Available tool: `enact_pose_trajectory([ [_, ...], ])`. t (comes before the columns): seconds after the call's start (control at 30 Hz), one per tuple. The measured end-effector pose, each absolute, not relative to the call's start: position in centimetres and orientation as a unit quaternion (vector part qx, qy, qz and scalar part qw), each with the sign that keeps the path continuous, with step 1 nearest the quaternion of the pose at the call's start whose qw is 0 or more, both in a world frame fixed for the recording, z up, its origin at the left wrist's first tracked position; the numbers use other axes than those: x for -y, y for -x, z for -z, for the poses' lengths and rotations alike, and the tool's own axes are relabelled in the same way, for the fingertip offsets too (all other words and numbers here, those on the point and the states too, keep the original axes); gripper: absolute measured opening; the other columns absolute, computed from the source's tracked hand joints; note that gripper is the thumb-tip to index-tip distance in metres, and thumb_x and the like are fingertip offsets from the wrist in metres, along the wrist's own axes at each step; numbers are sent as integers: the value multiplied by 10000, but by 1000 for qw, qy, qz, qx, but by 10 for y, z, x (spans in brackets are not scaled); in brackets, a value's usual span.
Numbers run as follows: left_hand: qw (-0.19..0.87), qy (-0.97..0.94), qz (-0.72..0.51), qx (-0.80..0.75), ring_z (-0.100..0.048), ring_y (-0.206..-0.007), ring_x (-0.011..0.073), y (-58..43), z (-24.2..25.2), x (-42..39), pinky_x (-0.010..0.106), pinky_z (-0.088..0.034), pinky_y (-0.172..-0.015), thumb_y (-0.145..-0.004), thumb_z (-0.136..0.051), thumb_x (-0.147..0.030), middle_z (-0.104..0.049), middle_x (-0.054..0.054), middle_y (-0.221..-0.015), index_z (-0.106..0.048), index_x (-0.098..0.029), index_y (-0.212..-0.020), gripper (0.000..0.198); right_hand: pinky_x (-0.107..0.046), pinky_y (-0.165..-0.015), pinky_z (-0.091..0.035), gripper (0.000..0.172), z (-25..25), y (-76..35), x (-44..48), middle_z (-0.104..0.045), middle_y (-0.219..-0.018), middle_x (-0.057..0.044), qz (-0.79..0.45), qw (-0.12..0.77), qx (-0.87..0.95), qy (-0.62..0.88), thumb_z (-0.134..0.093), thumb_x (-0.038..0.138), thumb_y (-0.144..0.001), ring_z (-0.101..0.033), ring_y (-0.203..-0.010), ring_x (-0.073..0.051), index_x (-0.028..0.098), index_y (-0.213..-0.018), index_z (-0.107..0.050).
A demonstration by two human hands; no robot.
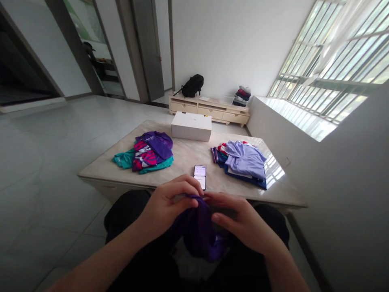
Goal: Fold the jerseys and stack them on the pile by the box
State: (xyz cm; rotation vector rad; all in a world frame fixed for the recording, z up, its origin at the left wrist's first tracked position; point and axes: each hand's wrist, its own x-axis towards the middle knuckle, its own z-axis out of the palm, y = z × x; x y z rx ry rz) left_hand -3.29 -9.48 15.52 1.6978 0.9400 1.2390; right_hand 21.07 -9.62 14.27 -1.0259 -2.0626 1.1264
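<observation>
A dark purple garment (200, 237) hangs in loose folds over my lap, in front of the table's near edge. My left hand (173, 200) pinches its upper edge between thumb and fingers. Close on the other side is my right hand (240, 217), its fingers stretched toward that same edge and its thumb held apart. Whether those fingertips touch the cloth I cannot tell. Just beyond the hands a phone (199, 176) lies on the table with its screen lit. The garment's lower part fades into shadow.
On the marble-look table (182, 162) are a pile of purple, pink and teal clothes (153, 152) left, a white box (191, 126) behind, and a pile with a lavender shirt (246, 158) right. A low cabinet (212, 111) bears a black backpack (193, 86) and folded clothes (242, 96).
</observation>
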Motion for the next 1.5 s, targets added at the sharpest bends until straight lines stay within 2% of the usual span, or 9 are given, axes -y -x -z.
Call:
enact_pose_trajectory([
  [0.13, 393, -681, -491, -376, -674, -960, 256, 33, -154, 91, 388, -546, -929, -861, -765, -482, -732, 93, -1007, -758, -206, -758, 295, -248, -693, -480, 164, -148, -181, 92, -724, -829, -3, -443, 320, 757, 358, -691, 341, -946, -622, -753, -153, 226, -964, -807],
  [0.27, 355, -698, -491, -381, -680, -950, 238, 41, -150, 91, 358, -540, -912, -900, -737, -386, -729, 70, -985, -739, -207, -775, 218, -233, -638, -448, 148, -140, -178, 87, -709, -784, 3, -485, 310, 731, 367, -748, 338, -893, -598, -710, -138, 196, -869, -785],
  [0.37, 214, -693, -534, -434, -662, -1006, 226, 40, -139, 98, 345, -529, -926, -918, -719, -301, -705, 59, -1067, -715, -225, -951, 83, -227, -591, -433, 228, -132, -173, 84, -711, -753, -2, -565, 323, 660, 375, -820, 393, -824, -586, -648, -123, 173, -855, -770],
  [0.5, 8, -629, -616, -475, -639, -903, 185, 20, -108, 123, 314, -523, -862, -909, -695, -140, -636, 11, -962, -576, -268, -1012, 203, -233, -572, -473, 353, -122, -160, 80, -707, -700, -6, -625, 415, 540, 382, -905, 454, -707, -607, -602, -124, 163, -790, -723],
  [0.63, 144, -661, -546, -494, -665, -942, 216, -9, -72, 145, 318, -548, -788, -943, -663, -246, -658, 48, -1055, -557, -277, -1099, 191, -238, -574, -499, 375, -125, -152, 78, -723, -729, -15, -636, 479, 477, 373, -912, 465, -693, -624, -607, -124, 164, -792, -712],
  [0.77, 210, -588, -554, -550, -658, -1013, 220, -18, -52, 138, 329, -543, -841, -906, -718, -312, -644, 61, -1188, -520, -267, -1234, 386, -225, -589, -508, 342, -135, -157, 78, -718, -748, -7, -639, 516, 435, 369, -905, 427, -721, -634, -619, -116, 171, -846, -714],
  [1.03, 361, -548, -522, -546, -670, -793, 177, 5, -49, 102, 275, -527, -722, -909, -632, -317, -676, 9, -881, -596, -199, -1064, 198, -218, -565, -452, 291, -148, -185, 65, -624, -764, 12, -515, 558, 522, 389, -800, 440, -838, -549, -630, -109, 194, -914, -663],
  [1.27, 182, -571, -546, -585, -592, -729, 161, 35, -76, 75, 239, -454, -680, -903, -444, -204, -619, -25, -761, -624, -200, -862, 185, -245, -654, -405, 83, -143, -222, 48, -553, -839, 7, -202, 408, 802, 385, -593, 292, -1011, -509, -706, -125, 220, -968, -596],
  [1.5, 7, -687, -524, -504, -591, -659, 140, 58, -93, 65, 230, -456, -645, -928, -406, -125, -618, -20, -765, -586, -200, -921, 195, -258, -726, -443, 221, -133, -273, 20, -604, -941, -28, -113, 228, 910, 326, -739, 354, -927, -602, -799, -165, 223, -1074, -640],
])
